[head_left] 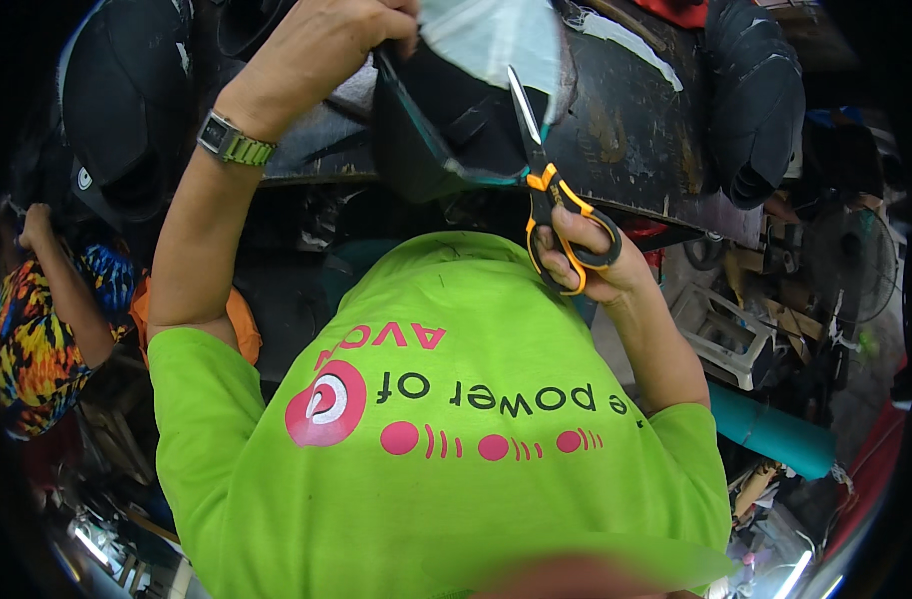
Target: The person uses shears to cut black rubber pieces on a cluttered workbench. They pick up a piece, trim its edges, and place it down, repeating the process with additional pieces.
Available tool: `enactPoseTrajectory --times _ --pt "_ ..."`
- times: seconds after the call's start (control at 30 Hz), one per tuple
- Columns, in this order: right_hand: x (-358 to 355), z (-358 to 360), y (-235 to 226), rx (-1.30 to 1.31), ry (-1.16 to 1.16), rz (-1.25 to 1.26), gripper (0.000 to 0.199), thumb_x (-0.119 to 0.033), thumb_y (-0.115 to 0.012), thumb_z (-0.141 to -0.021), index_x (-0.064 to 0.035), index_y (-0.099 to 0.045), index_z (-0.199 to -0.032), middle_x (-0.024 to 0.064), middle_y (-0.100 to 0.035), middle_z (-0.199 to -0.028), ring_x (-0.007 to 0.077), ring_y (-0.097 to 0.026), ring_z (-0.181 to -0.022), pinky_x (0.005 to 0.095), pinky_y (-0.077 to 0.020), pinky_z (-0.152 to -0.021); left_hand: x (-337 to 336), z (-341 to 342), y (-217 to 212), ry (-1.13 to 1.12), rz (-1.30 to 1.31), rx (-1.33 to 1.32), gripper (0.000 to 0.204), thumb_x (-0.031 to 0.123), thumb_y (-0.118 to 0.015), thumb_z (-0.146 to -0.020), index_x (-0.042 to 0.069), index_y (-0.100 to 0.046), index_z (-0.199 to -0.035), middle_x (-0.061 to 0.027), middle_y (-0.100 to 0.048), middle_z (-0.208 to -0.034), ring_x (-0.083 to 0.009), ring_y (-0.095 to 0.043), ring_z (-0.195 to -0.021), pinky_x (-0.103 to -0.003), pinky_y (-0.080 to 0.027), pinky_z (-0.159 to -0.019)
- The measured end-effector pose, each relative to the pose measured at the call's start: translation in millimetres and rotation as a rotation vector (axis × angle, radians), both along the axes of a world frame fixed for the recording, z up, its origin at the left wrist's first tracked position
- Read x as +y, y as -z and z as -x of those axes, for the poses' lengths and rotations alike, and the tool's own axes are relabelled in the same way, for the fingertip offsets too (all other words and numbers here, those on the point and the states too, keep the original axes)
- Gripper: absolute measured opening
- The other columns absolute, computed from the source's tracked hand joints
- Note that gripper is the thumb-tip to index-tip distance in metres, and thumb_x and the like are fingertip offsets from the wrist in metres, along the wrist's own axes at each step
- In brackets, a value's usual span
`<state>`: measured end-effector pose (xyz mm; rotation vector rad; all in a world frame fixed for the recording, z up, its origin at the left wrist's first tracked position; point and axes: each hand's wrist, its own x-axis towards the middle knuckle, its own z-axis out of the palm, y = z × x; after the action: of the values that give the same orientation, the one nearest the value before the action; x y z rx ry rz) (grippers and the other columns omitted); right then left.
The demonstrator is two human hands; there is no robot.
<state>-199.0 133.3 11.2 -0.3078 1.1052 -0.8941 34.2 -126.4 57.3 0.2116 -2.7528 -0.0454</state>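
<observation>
1. Dark, stiff sheet piece with a teal edge (446, 140), top centre of the frame; a pale grey-white layer (486, 35) sits on its upper part.
2. My left hand (321, 45), upper centre-left, is closed on the top left edge of that piece, fingers curled over it; the fingertips are partly cut off by the frame's top.
3. My right hand (586, 255), centre right, grips scissors with orange-and-black handles (566, 225); thumb and fingers pass through the loops and are drawn close together.
4. Scissor blades (524, 110) point up and a little left, lying against the pale layer and the dark piece. How far the blades are parted, I cannot tell.
5. Metal-band wristwatch (231, 142) on my left wrist.
6. Lime-green shirt with pink and dark print (446, 419) fills the lower centre.
7. Worn dark board (635, 130) lies behind the piece, upper right.
8. Another person in a bright patterned top (31, 329) sits at the left edge.
9. Teal roll (770, 431) lies lower right; clutter around it is too blurred to name.
</observation>
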Motion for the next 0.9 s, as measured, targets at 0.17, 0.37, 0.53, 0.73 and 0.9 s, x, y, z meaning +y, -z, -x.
enactPoseTrajectory --times 0.17,0.37,0.53,0.73,0.9 --pt "-12 -10 14 0.038 0.185 -0.055 0.035 -0.037 -0.073 -0.089 -0.0061 -0.059 -0.082 0.0045 -0.056 -0.057 0.0088 -0.049 -0.041 0.0198 -0.0371 -0.04 -15 -4 -15 -0.013 -0.486 -0.131 0.027 0.001 -0.059 -0.09 0.002 -0.07 -0.114 -0.0156 -0.074 -0.099 -0.0274 -0.072 -0.092 -0.035 -0.056 -0.083" --pt "-12 -22 20 0.09 0.116 -0.026 0.033 -0.035 -0.075 -0.088 -0.0062 -0.059 -0.081 0.0035 -0.055 -0.057 0.0089 -0.049 -0.043 0.0207 -0.0388 -0.044 22 7 -25 -0.357 -0.573 -0.261 0.063 0.05 -0.081 -0.076 0.001 -0.071 -0.114 -0.0205 -0.073 -0.089 -0.0298 -0.073 -0.078 -0.034 -0.056 -0.071" --pt "-11 -27 25 0.126 0.153 0.005 0.031 -0.031 -0.075 -0.088 -0.0054 -0.058 -0.086 0.0035 -0.056 -0.06 0.0087 -0.05 -0.046 0.0207 -0.0389 -0.044 48 16 6 -0.233 -0.36 -0.373 0.082 0.055 -0.087 -0.059 0.001 -0.068 -0.118 -0.0178 -0.071 -0.098 -0.0335 -0.07 -0.089 -0.036 -0.055 -0.079" --pt "1 -12 21 0.111 0.012 0.112 0.029 -0.03 -0.07 -0.089 -0.0033 -0.058 -0.089 0.0057 -0.058 -0.065 0.0089 -0.052 -0.047 0.0205 -0.0415 -0.045 62 20 21 -0.274 -0.297 -0.391 0.073 0.033 -0.091 -0.058 0.002 -0.06 -0.116 -0.0127 -0.065 -0.109 -0.0347 -0.066 -0.095 -0.041 -0.053 -0.082" --pt "2 12 13 0.149 -0.073 0.128 0.029 -0.03 -0.07 -0.088 -0.0039 -0.058 -0.089 0.0045 -0.056 -0.065 0.0084 -0.051 -0.049 0.0202 -0.0425 -0.046 66 27 32 -0.271 -0.248 -0.285 0.078 0.015 -0.091 -0.057 0.008 -0.052 -0.124 -0.0107 -0.063 -0.113 -0.0342 -0.065 -0.097 -0.043 -0.053 -0.083"
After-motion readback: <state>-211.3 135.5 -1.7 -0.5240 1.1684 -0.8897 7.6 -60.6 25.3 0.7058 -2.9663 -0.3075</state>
